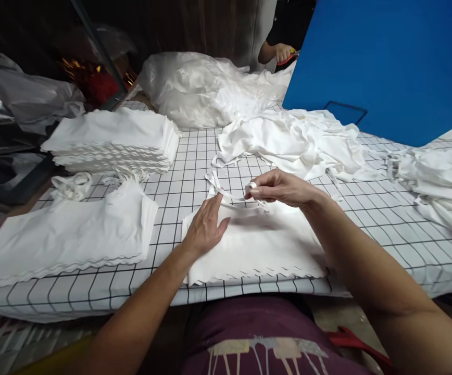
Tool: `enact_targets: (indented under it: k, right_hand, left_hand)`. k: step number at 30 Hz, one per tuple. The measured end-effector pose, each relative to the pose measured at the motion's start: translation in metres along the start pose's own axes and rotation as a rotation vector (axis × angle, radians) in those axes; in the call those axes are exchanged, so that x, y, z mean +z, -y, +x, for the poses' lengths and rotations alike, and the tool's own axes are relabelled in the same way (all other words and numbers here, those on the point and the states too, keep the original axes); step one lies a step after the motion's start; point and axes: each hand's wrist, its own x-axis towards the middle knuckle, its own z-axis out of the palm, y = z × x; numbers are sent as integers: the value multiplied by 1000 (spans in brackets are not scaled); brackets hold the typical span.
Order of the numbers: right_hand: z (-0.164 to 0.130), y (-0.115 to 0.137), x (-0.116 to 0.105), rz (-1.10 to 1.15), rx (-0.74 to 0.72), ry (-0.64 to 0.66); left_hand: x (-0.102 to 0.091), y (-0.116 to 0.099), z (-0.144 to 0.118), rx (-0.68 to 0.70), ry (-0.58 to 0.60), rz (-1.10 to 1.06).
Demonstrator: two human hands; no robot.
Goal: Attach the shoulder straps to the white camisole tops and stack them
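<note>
A white garment (pixel 257 245) with a wavy hem lies flat in front of me, its thin straps at the far edge. My left hand (pixel 206 224) rests on its upper left part, fingers stretched out and thumb apart. Just beyond those fingertips, a loose end of white strap (pixel 213 179) sticks up. Pinched between thumb and fingers, a part of the white strap is in my right hand (pixel 275 188), slightly above the garment's far edge. The strap runs leftward from there toward my left fingertips.
Folded white garments are stacked at left, a near pile (pixel 73 229) and a taller far pile (pixel 112 135). Loose white garments (pixel 288 138) lie beyond my hands, more (pixel 440 177) at right. Behind are a plastic bag (pixel 195 91), a blue panel (pixel 382 62) and another person's hand (pixel 283 52) holding red-handled scissors.
</note>
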Motion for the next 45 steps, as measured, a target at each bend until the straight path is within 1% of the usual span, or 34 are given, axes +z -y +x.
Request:
enact_targets:
  k: [3,6,8,10,12,15,17,19,21,23,26,30,34,35,37,38,39,40,41,42,43,44,45]
  right_hand:
    - [28,-8,7,18,50,-138]
    - [47,-20,17,18,44,-184]
    - [53,-30,23,51,55,-203]
    - [54,-40,29,86,105,-219]
    - [54,-46,34,101,155,-222]
    - [54,-49,39,104,152,-226]
    - [54,-49,42,110,116,-234]
    - [55,-51,44,119,78,-236]
    - [56,-54,46,126,41,-238]
    - [57,-55,48,108,3,-255]
    - [57,-52,50,69,-29,-279]
    - [56,-44,53,85,-4,-267]
    - [55,-48,49,60,9,-286]
    - [55,-50,47,26,17,-303]
    - [55,-53,43,-122,12,-404]
    - [55,-54,42,-229,-21,-472]
    - [54,-53,41,-341,-83,-531]
    - [54,-51,42,-442,-169,-560]
    - [54,-48,43,-522,-266,-539]
    - [54,-45,44,-572,-353,-467]
    - [54,-43,46,-600,-414,-363]
    - [53,-41,48,-618,-443,-258]
    - [53,-40,50,-636,-441,-174]
  left_hand:
    - [-1,2,0,-76,-83,-187]
    - [0,10,2,-159,-179,-378]
    - [0,15,3,-222,-245,-448]
    - [0,19,5,-273,-309,-449]
    - [-3,19,6,-290,-359,-379]
    - [-9,13,7,-242,-401,-242]
    - [-13,6,7,-171,-399,-186]
    - [-16,0,7,-91,-365,-163]
    - [-15,-3,7,-27,-319,-151]
    - [-14,-4,7,15,-303,-143]
    - [-11,-4,8,32,-305,-133]
    - [-11,-4,9,16,-277,-125]
    - [-14,-4,9,8,-271,-155]
    - [-15,-3,9,1,-278,-166]
    - [-15,-2,9,-29,-287,-192]
    - [-14,-1,9,-46,-281,-211]
    - [-14,0,9,-59,-270,-228]
    - [-13,1,9,-63,-255,-237]
    - [-13,2,8,-61,-243,-233]
    - [-13,2,8,-53,-234,-211]
    - [-13,2,8,-43,-234,-177]
    - [-13,2,8,-33,-237,-137]
    - [-14,2,8,-23,-240,-101]
